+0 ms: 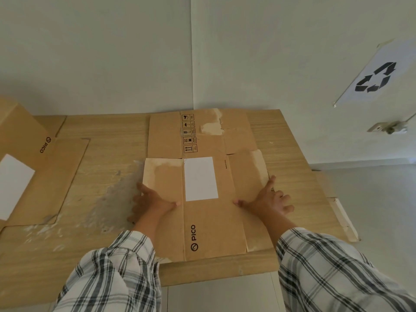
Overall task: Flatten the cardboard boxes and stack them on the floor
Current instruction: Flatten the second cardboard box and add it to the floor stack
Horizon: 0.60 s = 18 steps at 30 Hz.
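Note:
A flattened brown PICO cardboard box (209, 224) with a white label lies on the wooden table (108, 176), near its front edge. My left hand (149, 202) grips the box's left edge, thumb on top and fingers curled under. My right hand (267, 199) grips its right edge the same way. Another flattened box (166, 136) with printed handling symbols lies on the table behind it, partly under the near box's far edge. At the far left stands an unflattened PICO box (20, 140) with a white label, its flap spread on the table.
White walls meet in a corner behind the table. A recycling sign (376, 76) and a wall socket (388, 127) are on the right wall. Flat cardboard (342, 212) lies on the pale floor by the table's right side.

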Motion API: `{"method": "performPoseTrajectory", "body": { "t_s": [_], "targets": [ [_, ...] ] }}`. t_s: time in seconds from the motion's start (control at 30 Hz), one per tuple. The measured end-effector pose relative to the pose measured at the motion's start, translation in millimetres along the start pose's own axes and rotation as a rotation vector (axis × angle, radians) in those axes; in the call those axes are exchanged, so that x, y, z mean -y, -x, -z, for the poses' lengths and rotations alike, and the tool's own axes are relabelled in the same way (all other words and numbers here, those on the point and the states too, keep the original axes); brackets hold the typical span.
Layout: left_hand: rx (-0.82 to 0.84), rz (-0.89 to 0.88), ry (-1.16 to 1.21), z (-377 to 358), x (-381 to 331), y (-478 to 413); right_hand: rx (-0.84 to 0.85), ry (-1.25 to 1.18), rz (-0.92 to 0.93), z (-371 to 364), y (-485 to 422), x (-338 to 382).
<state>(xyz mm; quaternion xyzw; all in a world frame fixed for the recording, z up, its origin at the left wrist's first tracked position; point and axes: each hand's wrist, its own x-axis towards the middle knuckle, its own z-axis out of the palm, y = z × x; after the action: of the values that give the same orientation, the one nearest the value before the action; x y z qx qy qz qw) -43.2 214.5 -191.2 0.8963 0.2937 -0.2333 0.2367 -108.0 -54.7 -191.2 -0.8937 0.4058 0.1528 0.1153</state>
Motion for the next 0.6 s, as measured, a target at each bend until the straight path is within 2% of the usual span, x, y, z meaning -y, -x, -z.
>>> {"method": "performPoseTrajectory", "body": {
  "t_s": [0.07,0.17,0.27,0.6],
  "targets": [
    [-0.030,-0.010,0.048,0,-1,0,-0.028,0.038,0.011,2,0,1],
    [-0.066,-0.047,0.133,3,-3,10,-0.037,-0.104,0.021,10,7,4],
    [-0.107,-0.092,0.192,10,-4,24,-0.118,-0.138,0.049,23,21,5],
    [-0.199,-0.222,0.264,61,-17,81,-0.323,-0.204,0.145,90,63,-11]
  ]
}}
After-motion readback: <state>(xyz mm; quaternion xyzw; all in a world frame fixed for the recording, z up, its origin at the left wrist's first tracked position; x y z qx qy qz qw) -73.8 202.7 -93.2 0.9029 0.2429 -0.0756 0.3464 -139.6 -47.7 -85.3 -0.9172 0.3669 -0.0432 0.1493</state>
